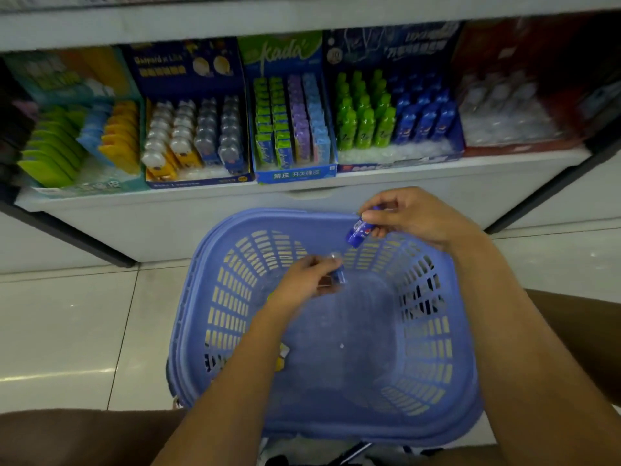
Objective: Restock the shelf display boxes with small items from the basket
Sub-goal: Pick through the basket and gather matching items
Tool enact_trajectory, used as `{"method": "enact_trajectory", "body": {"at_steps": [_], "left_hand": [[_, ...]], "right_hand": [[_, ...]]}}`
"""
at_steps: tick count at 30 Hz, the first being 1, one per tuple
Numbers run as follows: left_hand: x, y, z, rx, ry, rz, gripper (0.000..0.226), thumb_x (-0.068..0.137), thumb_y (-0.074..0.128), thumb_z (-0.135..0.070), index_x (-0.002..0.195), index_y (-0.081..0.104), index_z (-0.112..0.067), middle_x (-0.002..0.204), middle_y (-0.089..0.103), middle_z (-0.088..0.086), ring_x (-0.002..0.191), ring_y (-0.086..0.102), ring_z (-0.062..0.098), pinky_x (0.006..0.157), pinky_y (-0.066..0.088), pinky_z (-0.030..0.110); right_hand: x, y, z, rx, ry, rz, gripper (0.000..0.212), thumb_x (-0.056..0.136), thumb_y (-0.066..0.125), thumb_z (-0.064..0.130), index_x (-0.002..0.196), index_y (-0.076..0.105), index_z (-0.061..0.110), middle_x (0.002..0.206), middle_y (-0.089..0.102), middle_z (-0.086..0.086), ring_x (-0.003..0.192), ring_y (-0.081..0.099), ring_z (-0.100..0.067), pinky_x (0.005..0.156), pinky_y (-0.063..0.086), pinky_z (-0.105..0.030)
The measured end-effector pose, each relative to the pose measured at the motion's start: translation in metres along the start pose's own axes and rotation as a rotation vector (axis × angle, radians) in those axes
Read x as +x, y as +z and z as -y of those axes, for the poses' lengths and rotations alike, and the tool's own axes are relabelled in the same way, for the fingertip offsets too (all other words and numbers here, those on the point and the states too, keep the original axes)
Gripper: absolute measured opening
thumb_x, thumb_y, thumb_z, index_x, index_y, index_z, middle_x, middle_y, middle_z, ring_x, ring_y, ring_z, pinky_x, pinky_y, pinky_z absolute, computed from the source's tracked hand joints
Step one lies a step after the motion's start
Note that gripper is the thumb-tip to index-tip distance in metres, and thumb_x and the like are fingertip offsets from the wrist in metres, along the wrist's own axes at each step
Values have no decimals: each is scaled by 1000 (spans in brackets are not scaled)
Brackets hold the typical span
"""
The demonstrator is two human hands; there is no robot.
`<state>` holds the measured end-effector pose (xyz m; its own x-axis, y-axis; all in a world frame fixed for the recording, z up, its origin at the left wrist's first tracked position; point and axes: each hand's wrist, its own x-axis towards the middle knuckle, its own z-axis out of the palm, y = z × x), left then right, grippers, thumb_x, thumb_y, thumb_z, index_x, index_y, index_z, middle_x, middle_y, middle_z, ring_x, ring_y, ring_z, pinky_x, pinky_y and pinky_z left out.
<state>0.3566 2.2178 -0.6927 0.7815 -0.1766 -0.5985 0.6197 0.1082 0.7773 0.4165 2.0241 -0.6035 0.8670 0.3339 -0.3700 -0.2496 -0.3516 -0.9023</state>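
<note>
1. Hands first: the right hand (413, 213), at centre right of the frame, pinches a small blue bottle-shaped plastic item (357, 233) by its cap end. The body hangs down over the far rim of the lilac-blue slotted plastic basket (188, 297).
2. Lower, near the middle of the frame, the left hand (302, 284) curls its fingers round a second small blue item with a clear cap (338, 271), inside the basket's far half.
3. Matching stock sits in the dark blue cardboard display box (396, 45), upper right of centre on the white shelf (201, 196). It holds green miniature bottles (363, 119) on its left side and blue miniature bottles (423, 119) on its right.
4. Judging by colour, both held items belong with the blue rows. The front of that box shows a bare white patch where they would probably fit.
5. To do it well, carry one item at a time and turn it cap-up. Set it down behind the front lip so it stands in line without toppling its neighbours.
6. Basket floor looks nearly bare. A yellowish scrap (281, 359) peeks out beside the left forearm, too hidden to identify.
</note>
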Motion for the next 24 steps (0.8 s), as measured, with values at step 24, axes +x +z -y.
{"method": "enact_trajectory", "body": {"at_steps": [24], "left_hand": [[-40, 27, -93, -317, 326, 70, 11, 94, 52, -8, 96, 62, -10, 80, 72, -2, 65, 63, 8, 58, 51, 18]], "right_hand": [[46, -97, 65, -829, -277, -434, 31, 66, 84, 22, 93, 74, 11, 67, 56, 6, 55, 51, 3, 55, 36, 7]]}}
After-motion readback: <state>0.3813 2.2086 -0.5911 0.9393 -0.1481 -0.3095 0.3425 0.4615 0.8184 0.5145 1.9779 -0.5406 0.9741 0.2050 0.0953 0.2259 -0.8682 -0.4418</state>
